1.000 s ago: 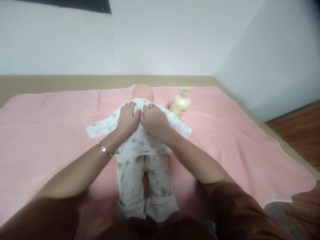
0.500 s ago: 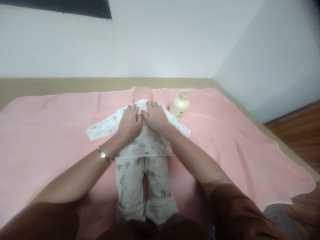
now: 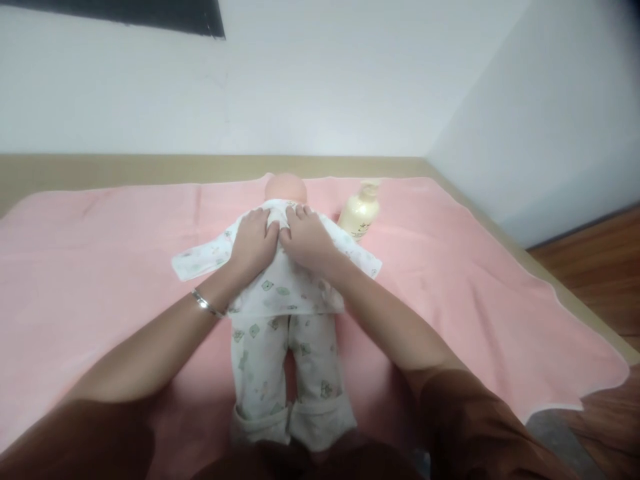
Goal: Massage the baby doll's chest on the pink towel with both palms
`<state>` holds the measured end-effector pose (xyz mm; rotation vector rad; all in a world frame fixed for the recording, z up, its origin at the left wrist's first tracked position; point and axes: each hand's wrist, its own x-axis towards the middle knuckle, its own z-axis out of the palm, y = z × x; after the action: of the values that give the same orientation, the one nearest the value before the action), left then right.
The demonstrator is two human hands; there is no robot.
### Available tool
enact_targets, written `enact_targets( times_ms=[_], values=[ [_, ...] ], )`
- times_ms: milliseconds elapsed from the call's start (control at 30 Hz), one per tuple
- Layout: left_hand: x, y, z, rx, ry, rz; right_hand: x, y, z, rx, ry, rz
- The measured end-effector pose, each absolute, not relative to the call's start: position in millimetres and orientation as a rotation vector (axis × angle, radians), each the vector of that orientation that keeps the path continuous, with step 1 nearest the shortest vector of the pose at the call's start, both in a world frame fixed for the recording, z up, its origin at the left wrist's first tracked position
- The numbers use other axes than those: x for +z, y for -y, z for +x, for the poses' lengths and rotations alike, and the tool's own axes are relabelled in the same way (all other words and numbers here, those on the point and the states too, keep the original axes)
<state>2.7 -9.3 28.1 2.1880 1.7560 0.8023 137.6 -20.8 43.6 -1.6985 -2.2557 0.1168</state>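
A baby doll [image 3: 286,188] lies on a pink towel [image 3: 100,267], head away from me, in a white printed shirt [image 3: 290,290] and matching trousers [image 3: 260,360]. My left hand [image 3: 254,241] rests on the doll's upper chest, fingers curled on the shirt fabric near the collar. My right hand [image 3: 306,239] lies beside it, touching it, fingers pressed on the same part of the shirt. A silver bangle [image 3: 206,304] sits on my left wrist. What the fingertips pinch is hidden under the hands.
A cream pump bottle [image 3: 359,212] lies on the towel just right of the doll's head. The towel covers a beige-edged table [image 3: 125,167] against a white wall. Wooden floor [image 3: 600,267] shows past the right edge.
Both hands shifted slightly on the doll's chest near the collar, up and then back down a little. The doll and bottle stayed where they were.
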Motion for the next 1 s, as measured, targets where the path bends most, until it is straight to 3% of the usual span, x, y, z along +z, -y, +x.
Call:
enact_targets(
  times_ms=[167, 633, 867, 1000],
  values=[
    [36.1, 26.0, 10.4, 0.726, -1.657, 2.442, 48.8, 3.2, 148.6, 0.248, 2.214, -1.79],
    [17.8, 1.2, 0.6, 0.817, -1.715, 1.997, 41.0, 35.9, 129.2, -0.052, 2.281, -1.718],
    [21.0, 6.2, 2.1, 0.97, -1.669, 2.053, 52.4, 27.5, 135.5, 0.304, 2.345, -1.632],
    [18.7, 6.1, 1.5, 1.023, -1.63, 2.055, 45.5, 10.7, 145.1, 0.287, 2.305, -1.629]
  ],
)
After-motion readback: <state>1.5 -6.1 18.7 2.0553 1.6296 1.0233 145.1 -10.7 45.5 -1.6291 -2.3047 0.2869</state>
